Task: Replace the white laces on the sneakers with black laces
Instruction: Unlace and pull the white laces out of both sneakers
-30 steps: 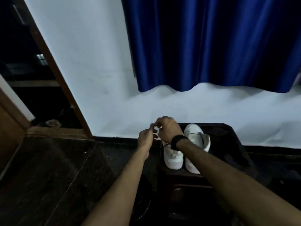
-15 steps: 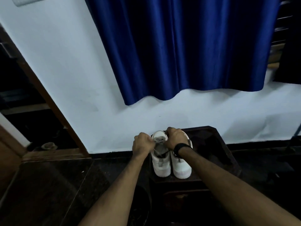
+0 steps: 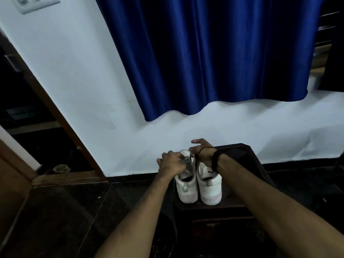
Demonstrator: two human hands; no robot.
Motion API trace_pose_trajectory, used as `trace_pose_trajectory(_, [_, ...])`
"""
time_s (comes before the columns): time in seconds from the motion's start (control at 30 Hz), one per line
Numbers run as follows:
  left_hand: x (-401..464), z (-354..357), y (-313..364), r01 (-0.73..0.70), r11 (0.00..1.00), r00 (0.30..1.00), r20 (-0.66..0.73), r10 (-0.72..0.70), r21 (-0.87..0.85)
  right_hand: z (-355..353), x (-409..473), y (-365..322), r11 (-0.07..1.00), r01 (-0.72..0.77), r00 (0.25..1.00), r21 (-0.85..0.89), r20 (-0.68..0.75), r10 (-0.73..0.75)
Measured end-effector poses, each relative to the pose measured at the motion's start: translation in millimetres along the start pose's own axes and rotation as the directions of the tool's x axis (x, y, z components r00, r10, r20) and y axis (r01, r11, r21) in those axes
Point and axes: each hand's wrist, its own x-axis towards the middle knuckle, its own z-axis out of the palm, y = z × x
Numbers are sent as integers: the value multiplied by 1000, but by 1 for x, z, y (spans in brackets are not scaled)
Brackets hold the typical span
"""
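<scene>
Two white sneakers stand side by side, heels toward me, on a dark wooden stand. My left hand is curled over the top of the left sneaker and grips it at the grey tongue. My right hand is raised above the right sneaker and pinches a thin black lace. The lace drapes across the back of that hand, and a loose end hangs by the wrist. The eyelets of both shoes are hidden behind my hands.
A blue curtain hangs on the white wall behind the stand. A wooden door frame and a dark doorway lie to the left. A switch plate is at the upper left. The dark floor surrounds the stand.
My right hand has lifted off the sneakers, drawing the black lace up over it. My left hand stays at the left sneaker's top. The view has shifted slightly.
</scene>
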Motion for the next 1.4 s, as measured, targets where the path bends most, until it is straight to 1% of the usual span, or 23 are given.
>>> trace_pose_trajectory(0.07, [2,10,4,-41,994,999,-6,42,98,-4,0,-7,969,-55,998,241,9,54])
trace_pose_trajectory(0.13, [1,15,3,-65,990,994,-77,75,125,-10,2,-17,956,-42,999,290,6,42])
trace_pose_trajectory(0.2, [3,18,0,-94,987,986,-122,111,133,-20,2,-28,975,22,1000,223,-19,-19])
trace_pose_trajectory(0.23, [4,18,0,-95,989,985,-134,110,111,-26,-1,-34,988,66,997,137,-36,-62])
trace_pose_trajectory(0.3, [6,16,0,-42,999,990,-135,42,3,-37,-6,-41,974,166,983,-153,-47,-175])
trace_pose_trajectory(0.33, [7,15,1,-2,998,993,-121,-5,-55,-40,-8,-43,919,209,970,-335,-49,-239])
trace_pose_trajectory(0.37, [7,14,1,26,996,995,-98,-35,-88,-41,-10,-43,824,227,955,-519,-46,-293])
trace_pose_trajectory(0.43, [10,14,-3,-10,999,996,-85,6,-45,-41,-12,-36,550,189,942,-813,-9,-337])
trace_pose_trajectory(0.5, [9,12,-2,-44,999,996,-84,43,-16,-35,-12,-23,268,153,943,-951,59,-329])
trace_pose_trajectory(0.53, [8,10,1,-31,999,997,-78,28,-34,-31,-11,-15,212,157,947,-965,86,-311])
trace_pose_trajectory(0.67, [5,-3,15,150,969,988,54,-142,-196,-12,-9,19,319,188,951,-929,90,-297])
trace_pose_trajectory(0.73, [6,-8,16,244,902,968,151,-202,-357,-6,-10,39,372,171,940,-912,39,-338])
trace_pose_trajectory(0.8, [11,-9,13,272,818,962,173,-213,-507,-1,-13,55,397,158,908,-904,-26,-419])
trace_pose_trajectory(0.9, [14,-6,10,250,784,968,168,-187,-569,6,-17,66,407,154,847,-900,-92,-524])
trace_pose_trajectory(0.97, [14,-5,8,203,847,978,150,-147,-492,7,-20,67,420,146,821,-896,-128,-557])
trace_pose_trajectory(1.0, [14,-4,9,167,903,984,128,-125,-396,8,-22,68,407,132,813,-904,-136,-566])
trace_pose_trajectory(1.03, [15,-5,11,123,950,990,104,-97,-286,8,-23,68,382,109,812,-918,-139,-567])
trace_pose_trajectory(1.1, [16,-8,17,50,988,994,100,-36,-144,10,-24,69,317,56,815,-947,-141,-563])
trace_pose_trajectory(1.17, [19,-11,21,68,982,993,110,-49,-175,12,-25,72,274,12,806,-962,-153,-571])
trace_pose_trajectory(1.23, [20,-13,19,153,885,984,151,-95,-439,13,-25,75,273,-15,791,-962,-179,-586])
trace_pose_trajectory(1.3, [16,-16,13,227,712,973,174,-148,-665,14,-24,78,277,-18,778,-961,-188,-600])
trace_pose_trajectory(1.33, [15,-17,9,250,661,968,186,-167,-707,15,-23,80,278,-14,777,-960,-185,-601])
trace_pose_trajectory(1.4, [13,-19,3,265,617,964,195,-179,-741,17,-23,81,282,3,778,-960,-175,-604])
